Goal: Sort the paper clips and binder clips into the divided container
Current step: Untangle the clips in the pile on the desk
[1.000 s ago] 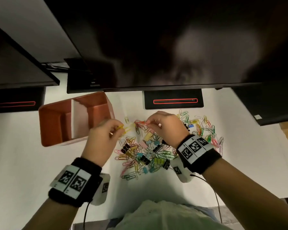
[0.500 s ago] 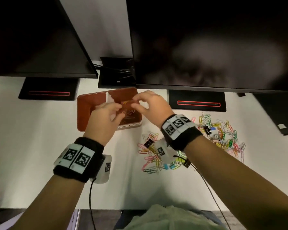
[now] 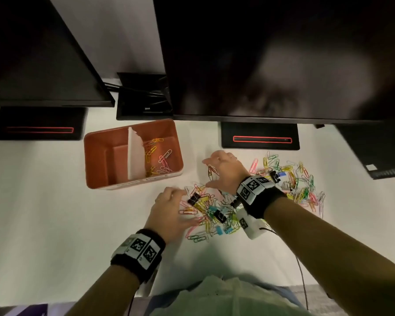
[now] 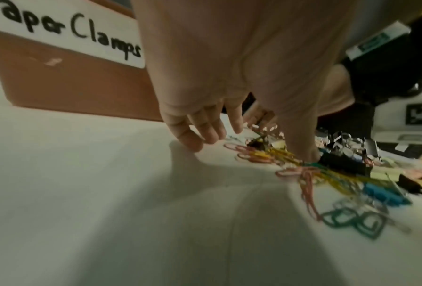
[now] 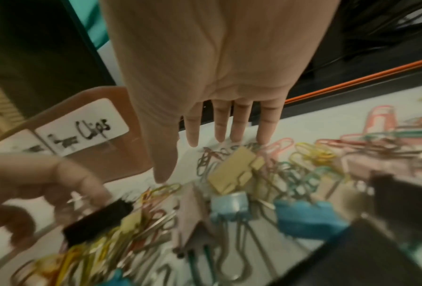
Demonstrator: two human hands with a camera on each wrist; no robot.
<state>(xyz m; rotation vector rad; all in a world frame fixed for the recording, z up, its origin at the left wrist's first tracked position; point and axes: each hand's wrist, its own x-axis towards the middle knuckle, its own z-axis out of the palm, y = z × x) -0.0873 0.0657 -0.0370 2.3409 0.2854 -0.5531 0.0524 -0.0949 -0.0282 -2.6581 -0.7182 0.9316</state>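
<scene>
The orange divided container (image 3: 94,160) stands left of centre, split by a white divider (image 3: 134,156). Several paper clips (image 3: 156,156) lie in its right compartment; the left one looks bare. A mixed pile of coloured paper clips and binder clips (image 3: 211,213) covers the table to its right. My left hand (image 3: 180,197) reaches into the pile's left edge, fingers relaxed, a fingertip (image 5: 95,193) touching a black binder clip (image 5: 97,220). My right hand (image 3: 211,173) hovers over the pile's far side with its fingers (image 5: 239,123) straight and spread, holding nothing.
Two dark monitors (image 3: 271,53) overhang the table's back, their black bases (image 3: 260,135) behind the clips. A second scatter of clips (image 3: 292,181) lies further right. Container labels read "Paper Clamps" (image 4: 82,36) and "Clips" (image 5: 82,127). Bare white table (image 3: 43,201) lies left.
Both hands carried paper clips from the pile to the container's right compartment, released them there, and have come back down to the pile with nothing in them.
</scene>
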